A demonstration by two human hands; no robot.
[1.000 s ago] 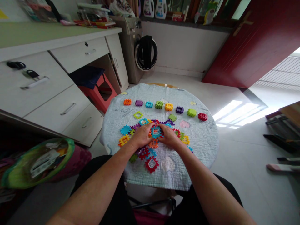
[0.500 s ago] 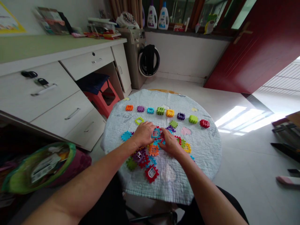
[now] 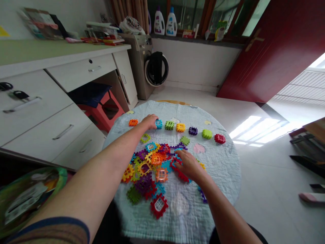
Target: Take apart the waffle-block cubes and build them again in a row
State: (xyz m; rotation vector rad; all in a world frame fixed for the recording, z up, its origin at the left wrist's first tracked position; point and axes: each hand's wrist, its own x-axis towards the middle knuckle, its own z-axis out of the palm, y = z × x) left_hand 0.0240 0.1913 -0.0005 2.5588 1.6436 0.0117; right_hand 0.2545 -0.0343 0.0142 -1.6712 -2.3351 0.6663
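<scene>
My left hand reaches to the row of small stacks at the far side, its fingers closed round the left side of a blue toothed plastic building block with a window grid. That block sits at the blue stack's place; the purple stack beside it is hidden by the hand. My right hand rests low over the right part of the loose pile, fingers apart near a red block, with nothing visibly held. In the pile lie an orange block, another blue window block and a red window block.
Green, yellow, dark purple, lime and red stacks continue the row rightward; an orange stack stands at its left end. A pale cloth covers the round table. A basket stands lower left.
My left hand has moved from the pile up to the blue stack with a blue window block. My right hand has let go of that block and lies over the pile. The view has shifted slightly.
</scene>
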